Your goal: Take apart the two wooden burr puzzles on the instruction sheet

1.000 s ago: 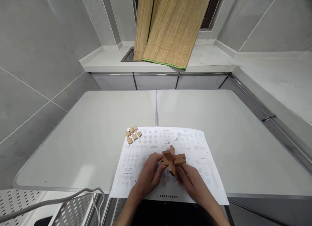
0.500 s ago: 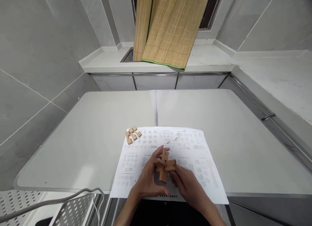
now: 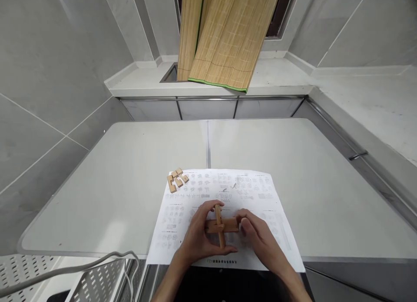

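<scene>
Wooden cross puzzle [image 3: 221, 226] sits part-built over the instruction sheet [image 3: 260, 193], at the table's [image 3: 130, 171] near edge. Our left hand [image 3: 198, 237] and right hand [image 3: 259, 237] both grip it. Three loose pieces [image 3: 177, 180] remain unfitted, well apart, top-left of the sheet.

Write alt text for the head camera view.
Both hands, left hand and right hand, hold a cross-shaped wooden puzzle over a printed sheet on a white table. Loose wooden pieces lie at the sheet's far left corner.
</scene>
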{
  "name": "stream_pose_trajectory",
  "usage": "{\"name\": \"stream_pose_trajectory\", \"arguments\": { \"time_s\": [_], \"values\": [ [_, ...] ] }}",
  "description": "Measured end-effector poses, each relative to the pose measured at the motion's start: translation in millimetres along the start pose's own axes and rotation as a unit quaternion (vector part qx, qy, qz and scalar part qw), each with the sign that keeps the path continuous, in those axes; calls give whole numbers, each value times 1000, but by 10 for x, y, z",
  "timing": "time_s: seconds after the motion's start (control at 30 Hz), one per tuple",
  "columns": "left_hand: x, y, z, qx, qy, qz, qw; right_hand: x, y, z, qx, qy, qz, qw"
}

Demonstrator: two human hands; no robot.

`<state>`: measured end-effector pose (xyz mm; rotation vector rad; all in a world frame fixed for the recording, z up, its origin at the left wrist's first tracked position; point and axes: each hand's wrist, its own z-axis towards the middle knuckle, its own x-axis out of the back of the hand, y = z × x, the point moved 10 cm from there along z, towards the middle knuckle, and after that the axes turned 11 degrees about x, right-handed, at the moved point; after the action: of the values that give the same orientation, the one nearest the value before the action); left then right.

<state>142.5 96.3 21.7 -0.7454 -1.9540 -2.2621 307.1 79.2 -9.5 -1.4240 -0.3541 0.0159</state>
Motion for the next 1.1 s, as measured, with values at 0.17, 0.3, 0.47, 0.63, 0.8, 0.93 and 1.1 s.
{"name": "stream_pose_trajectory", "arguments": {
  "time_s": [0.17,0.3,0.47,0.63,0.8,0.93,1.1],
  "values": [
    [-11,5,-23,-15,16,44,999,-155,78,-25,-36,-51,-2,998],
    [-25,48,-42,-40,29,89,995,-142,62,-26,-41,0,-20,999],
    [-26,76,-52,-52,43,115,991,-119,40,-62,-38,48,-8,998],
    [-1,84,-44,-45,44,92,994,-111,44,-68,-39,56,1,998],
    [10,24,-25,-16,31,61,998,-127,49,-31,-53,56,35,996],
    [31,18,-16,-14,39,59,997,-186,50,-2,-74,37,53,995],
    [-10,19,-2,-17,38,102,994,-226,69,13,-82,25,61,994]
  ]
}}
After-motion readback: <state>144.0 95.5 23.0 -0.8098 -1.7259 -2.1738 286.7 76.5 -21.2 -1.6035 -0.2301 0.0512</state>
